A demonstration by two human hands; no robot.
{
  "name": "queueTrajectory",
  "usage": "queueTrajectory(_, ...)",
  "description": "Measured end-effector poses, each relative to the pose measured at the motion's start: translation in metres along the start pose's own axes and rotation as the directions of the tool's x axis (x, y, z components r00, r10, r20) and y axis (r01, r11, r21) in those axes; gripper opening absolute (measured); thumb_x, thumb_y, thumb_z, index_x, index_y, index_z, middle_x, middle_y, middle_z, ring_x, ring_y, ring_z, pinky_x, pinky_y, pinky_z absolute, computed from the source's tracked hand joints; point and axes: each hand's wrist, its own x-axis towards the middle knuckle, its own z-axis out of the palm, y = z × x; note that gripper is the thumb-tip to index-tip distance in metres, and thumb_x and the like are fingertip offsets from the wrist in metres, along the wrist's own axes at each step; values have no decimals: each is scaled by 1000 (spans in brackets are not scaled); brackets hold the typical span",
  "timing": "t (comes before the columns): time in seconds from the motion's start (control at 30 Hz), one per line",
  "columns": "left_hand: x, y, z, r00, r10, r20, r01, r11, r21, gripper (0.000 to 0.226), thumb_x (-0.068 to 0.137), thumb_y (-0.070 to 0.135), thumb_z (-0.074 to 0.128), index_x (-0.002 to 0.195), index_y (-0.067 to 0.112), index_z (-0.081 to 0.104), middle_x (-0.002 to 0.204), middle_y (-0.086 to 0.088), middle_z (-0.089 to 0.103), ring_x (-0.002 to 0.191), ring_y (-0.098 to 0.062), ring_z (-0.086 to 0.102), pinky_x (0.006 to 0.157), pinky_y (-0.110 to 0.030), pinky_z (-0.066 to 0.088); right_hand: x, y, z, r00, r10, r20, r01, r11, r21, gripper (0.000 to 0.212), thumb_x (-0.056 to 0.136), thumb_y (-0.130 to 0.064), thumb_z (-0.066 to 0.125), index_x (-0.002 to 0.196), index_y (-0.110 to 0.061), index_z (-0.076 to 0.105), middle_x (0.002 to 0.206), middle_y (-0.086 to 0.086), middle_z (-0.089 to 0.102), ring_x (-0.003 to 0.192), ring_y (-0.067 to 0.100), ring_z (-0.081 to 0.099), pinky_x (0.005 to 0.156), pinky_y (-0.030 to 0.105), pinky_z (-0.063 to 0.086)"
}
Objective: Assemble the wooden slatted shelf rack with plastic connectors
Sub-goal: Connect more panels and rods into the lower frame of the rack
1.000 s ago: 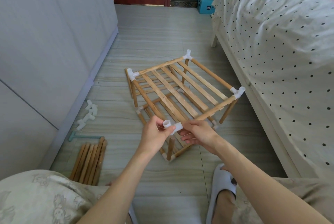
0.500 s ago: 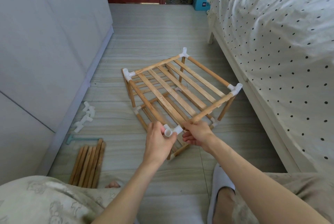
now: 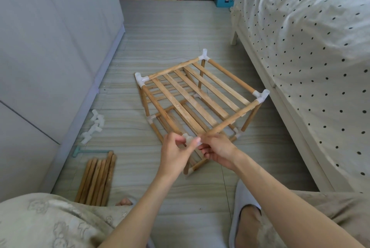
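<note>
A two-tier wooden slatted rack (image 3: 198,95) stands on the floor, with white plastic connectors at its corners. Both hands meet at its near top corner. My left hand (image 3: 175,150) curls its fingers round the white corner connector (image 3: 189,139) there. My right hand (image 3: 217,148) grips the near end of the front rail (image 3: 234,117) where it enters that connector. The other top connectors sit at the left (image 3: 141,79), the far corner (image 3: 204,55) and the right (image 3: 261,95).
A bundle of spare wooden rods (image 3: 96,179) lies on the floor at the left, with a pale green tool (image 3: 88,151) and several loose white connectors (image 3: 94,125) beyond it. A grey cabinet (image 3: 50,47) bounds the left, a dotted bed (image 3: 310,47) the right. My slippered foot (image 3: 244,217) is near.
My hands have stayed on the near corner connector, and my left fingers have closed further over it. The view has shifted slightly.
</note>
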Motion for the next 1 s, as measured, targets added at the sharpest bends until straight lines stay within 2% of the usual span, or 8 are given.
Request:
queueTrajectory(0.07,5,3,-3,980,-194,32,196,958,-210,37,85,57,54,86,20,50,97,4,56,84,-7,54,67,-12,38,-1,4,-1,1000,24,-12,-24,999,43,17,96,-18,52,91,-4,60,67,5,54,54,11,46,48,20,39)
queueTrajectory(0.13,15,2,-5,916,-374,143,400,874,-275,42,92,56,42,106,18,52,106,-2,57,95,-15,55,81,-25,41,-2,5,-3,998,60,-13,-60,998,37,19,96,-19,52,92,-3,59,66,5,53,53,10,45,45,19,38)
queueTrajectory(0.2,21,1,-4,844,-471,256,533,788,-310,48,96,50,40,122,11,51,109,-4,61,96,-16,56,88,-31,38,-3,3,-7,997,84,-3,-83,996,30,19,96,-19,53,90,-2,59,64,6,53,51,10,44,42,18,37)
queueTrajectory(0.23,23,2,-3,831,-482,276,554,763,-333,43,97,45,42,117,9,53,103,-1,63,92,-15,58,86,-30,37,-4,1,-9,996,91,7,-91,995,34,18,96,-18,53,89,-2,58,64,6,53,51,9,43,42,18,36)
queueTrajectory(0.37,27,3,0,827,-498,260,561,716,-414,13,93,28,57,86,17,55,81,0,63,79,-12,57,71,-26,40,-5,-1,-12,994,110,20,-110,994,24,16,95,-17,53,89,-3,59,64,6,52,51,9,42,41,17,34)
queueTrajectory(0.73,25,3,-1,841,-474,260,537,673,-509,9,89,11,61,97,11,63,93,-3,69,85,-13,62,68,-25,43,-2,0,-1,995,94,-29,-92,994,58,17,95,-15,54,86,-2,59,63,7,54,50,10,45,40,17,39)
queueTrajectory(0.87,25,2,-3,848,-467,250,525,681,-511,11,93,15,57,102,12,60,99,-4,67,87,-13,61,74,-28,45,0,1,3,994,92,-61,-88,993,73,17,95,-16,55,91,0,60,66,7,55,54,10,49,46,17,44)
queueTrajectory(1.0,26,0,-6,839,-466,280,543,696,-469,15,98,23,48,107,17,58,105,-2,66,91,-12,59,94,-37,40,1,4,8,993,112,-24,-107,980,166,14,95,-12,54,91,0,60,71,7,58,60,11,55,51,17,51)
